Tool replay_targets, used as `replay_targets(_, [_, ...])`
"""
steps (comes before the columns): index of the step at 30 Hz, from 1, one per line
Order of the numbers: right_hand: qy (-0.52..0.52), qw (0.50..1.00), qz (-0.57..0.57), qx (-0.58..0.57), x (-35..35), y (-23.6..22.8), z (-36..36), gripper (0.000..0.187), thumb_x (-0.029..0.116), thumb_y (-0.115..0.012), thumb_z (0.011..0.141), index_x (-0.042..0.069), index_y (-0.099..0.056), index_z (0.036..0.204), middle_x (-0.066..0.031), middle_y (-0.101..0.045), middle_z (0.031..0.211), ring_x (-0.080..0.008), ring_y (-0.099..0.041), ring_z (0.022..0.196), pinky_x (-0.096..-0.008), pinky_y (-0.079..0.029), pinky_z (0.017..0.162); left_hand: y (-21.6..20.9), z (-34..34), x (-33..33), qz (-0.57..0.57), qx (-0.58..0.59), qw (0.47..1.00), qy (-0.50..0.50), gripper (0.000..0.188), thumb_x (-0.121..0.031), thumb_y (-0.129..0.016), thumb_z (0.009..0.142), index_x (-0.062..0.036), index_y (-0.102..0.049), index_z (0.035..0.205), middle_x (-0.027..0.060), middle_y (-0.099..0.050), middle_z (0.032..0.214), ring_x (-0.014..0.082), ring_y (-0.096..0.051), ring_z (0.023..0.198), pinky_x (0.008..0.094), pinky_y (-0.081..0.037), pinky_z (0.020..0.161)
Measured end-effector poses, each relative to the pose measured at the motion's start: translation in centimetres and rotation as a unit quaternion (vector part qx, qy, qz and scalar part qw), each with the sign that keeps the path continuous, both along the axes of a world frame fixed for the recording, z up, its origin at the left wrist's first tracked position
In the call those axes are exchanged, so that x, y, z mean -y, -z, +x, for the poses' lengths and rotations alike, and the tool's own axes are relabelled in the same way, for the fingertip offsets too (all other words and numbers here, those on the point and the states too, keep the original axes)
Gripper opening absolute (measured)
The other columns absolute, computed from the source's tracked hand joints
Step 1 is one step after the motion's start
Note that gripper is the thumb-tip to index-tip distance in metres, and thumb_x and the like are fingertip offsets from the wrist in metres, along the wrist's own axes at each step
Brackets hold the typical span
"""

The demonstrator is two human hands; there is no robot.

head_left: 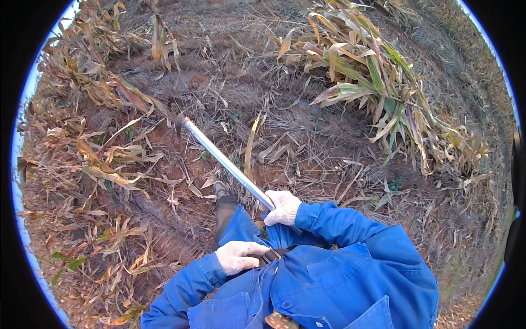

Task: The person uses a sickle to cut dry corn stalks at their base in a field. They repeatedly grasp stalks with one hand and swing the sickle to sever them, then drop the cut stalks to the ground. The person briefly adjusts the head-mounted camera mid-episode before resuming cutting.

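Observation:
My right hand point(283, 208), in a whitish knit glove, is closed round the handle of a long-handled hoe point(224, 162). The pale, straight handle slants up and left from my waist. At its far end, a dark blade point(179, 125) sits just above the litter-strewn ground. My left hand point(238, 257), gloved the same way, is at the front of my waist. Its thumb and fingers are closed at a dark belt-like strap point(272, 256); the fingertips are partly hidden.
A bundle of dry corn stalks point(378, 82) lies at the upper right. More withered corn plants point(104, 159) spread along the left. Dry leaves and straw cover the reddish soil point(323, 159) between them. My shoe point(221, 189) shows beyond my left hand.

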State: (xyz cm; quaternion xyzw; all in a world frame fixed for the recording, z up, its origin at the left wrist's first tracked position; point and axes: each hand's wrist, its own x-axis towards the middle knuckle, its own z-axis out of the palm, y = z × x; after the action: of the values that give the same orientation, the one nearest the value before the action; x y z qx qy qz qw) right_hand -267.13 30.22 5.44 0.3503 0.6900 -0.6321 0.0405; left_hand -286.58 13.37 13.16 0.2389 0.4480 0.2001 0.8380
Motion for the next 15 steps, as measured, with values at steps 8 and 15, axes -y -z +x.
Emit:
replay_targets(8, [0.078,0.995,0.067,-0.009,-0.6,-4.0,1.5,0.046,0.025,-0.083,0.066,0.007,-0.066,0.106,-0.0145,-0.071,0.093,-0.0293,-0.071,0.088,-0.0400,-0.056,0.081,4.5,1.9,0.0,0.333,-0.118,0.934,-0.059,0.042,-0.007,-0.078,0.083,-0.0054,-0.064,0.122,0.0121,-0.063,0.127,0.0206,-0.070,0.088,0.0315,-0.056,0.075])
replay_targets(15, [0.110,0.993,0.032,-0.028,0.1,-3.5,2.4,0.048,0.025,-0.083,0.067,0.007,-0.067,0.109,-0.0151,-0.072,0.095,-0.0295,-0.071,0.089,-0.0383,-0.056,0.083,4.2,0.6,-0.9,0.257,-0.100,0.961,0.020,0.055,-0.031,-0.078,0.091,-0.0026,-0.063,0.136,0.0071,-0.071,0.103,0.0128,-0.064,0.081,0.0280,-0.051,0.069])
